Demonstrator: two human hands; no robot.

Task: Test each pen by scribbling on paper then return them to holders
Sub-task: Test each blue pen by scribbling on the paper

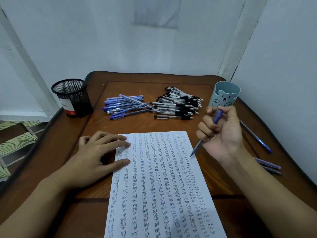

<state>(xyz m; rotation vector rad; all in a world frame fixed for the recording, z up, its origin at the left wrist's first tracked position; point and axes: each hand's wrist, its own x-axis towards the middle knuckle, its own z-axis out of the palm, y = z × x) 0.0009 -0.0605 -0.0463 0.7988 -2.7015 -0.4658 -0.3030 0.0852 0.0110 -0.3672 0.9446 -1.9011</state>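
Plainly light, stiff and likely slick plastic, the pen [197,148] hangs over the right edge of the paper [157,186], clamped in the curled fingers of the right hand [221,133], best gripped low near its tip, while the left hand [97,152] presses spread fingers on it.

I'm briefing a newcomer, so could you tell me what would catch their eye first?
The sheet crammed with columns of "test" lies nearest, the left hand flat on its edge. The right hand grips a blue pen beside it; blue pens and black pens lie heaped behind.
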